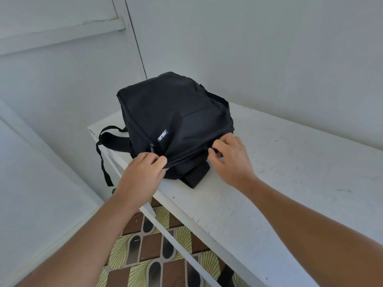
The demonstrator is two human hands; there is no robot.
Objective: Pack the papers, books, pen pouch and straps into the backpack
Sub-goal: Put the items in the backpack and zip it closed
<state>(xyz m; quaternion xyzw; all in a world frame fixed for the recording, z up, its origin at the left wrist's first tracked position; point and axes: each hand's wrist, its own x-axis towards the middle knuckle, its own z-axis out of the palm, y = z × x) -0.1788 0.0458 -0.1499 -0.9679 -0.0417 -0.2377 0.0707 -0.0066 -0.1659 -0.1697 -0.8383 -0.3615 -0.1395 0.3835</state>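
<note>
On white worktop (269, 162), near its left end, black backpack (170, 112) lying bulging, soft, likely heavy. Left hand (141, 172) bunching near fabric edge; right hand (232, 156) pinching zipper pull (213, 150). Shoulder strap (105, 160) dangling off edge. Best grip: fabric beside zipper.

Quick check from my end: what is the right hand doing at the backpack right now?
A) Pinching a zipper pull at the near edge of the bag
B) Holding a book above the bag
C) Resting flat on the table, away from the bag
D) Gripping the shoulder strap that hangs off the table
A: the right hand has its fingers curled round a small black zipper pull on the backpack, while the left hand grips the fabric beside it.
</note>
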